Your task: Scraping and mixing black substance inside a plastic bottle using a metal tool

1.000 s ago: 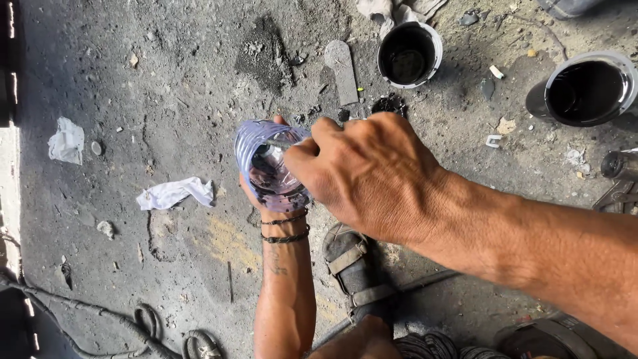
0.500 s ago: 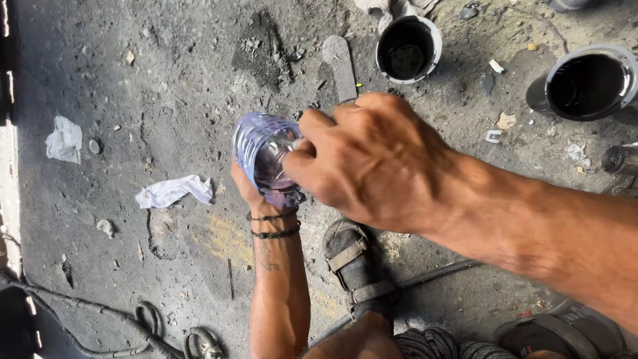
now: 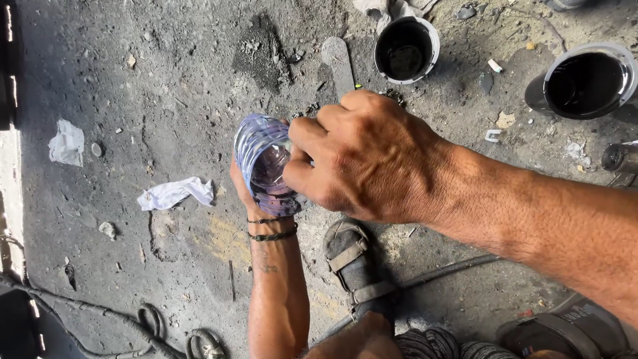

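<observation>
A clear, ribbed plastic bottle (image 3: 262,166) with a bluish tint is seen from above, over a dirty concrete floor. My left hand (image 3: 239,191) grips it from below and is mostly hidden behind it; the wrist wears two dark bracelets. My right hand (image 3: 372,156) comes in from the right. Its fingers close over the bottle's top and cover the neck and cap. Whether a cap is on the bottle I cannot tell.
A black cup (image 3: 405,46) and a larger black pot (image 3: 588,76) stand at the top right. A crumpled white rag (image 3: 174,193) and a paper scrap (image 3: 66,143) lie to the left. My sandalled foot (image 3: 352,259) is below the bottle, beside a hose (image 3: 445,269). Cables (image 3: 100,319) lie at the bottom left.
Both hands stay on the bottle. The bottle and my right hand have shifted slightly left, and the right fingers have turned a little on the bottle's top.
</observation>
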